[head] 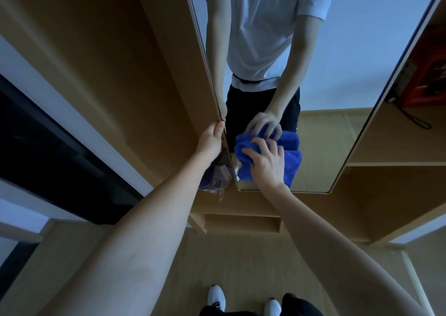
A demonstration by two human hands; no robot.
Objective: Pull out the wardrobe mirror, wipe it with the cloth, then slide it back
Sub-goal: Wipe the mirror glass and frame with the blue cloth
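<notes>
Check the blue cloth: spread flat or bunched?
Bunched. The blue cloth sits wadded under the right hand, fingers curled into its folds against the mirror, low on the glass. Left hand grips the mirror's edge.

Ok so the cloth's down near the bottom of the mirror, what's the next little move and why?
Probably sweep the blue cloth upward across the glass. The right hand holds it bunched against the lower part of the mirror, and a tall stretch of glass lies above it. The left hand grips the mirror's left edge, so the panel looks steadied for a firmer stroke.
</notes>
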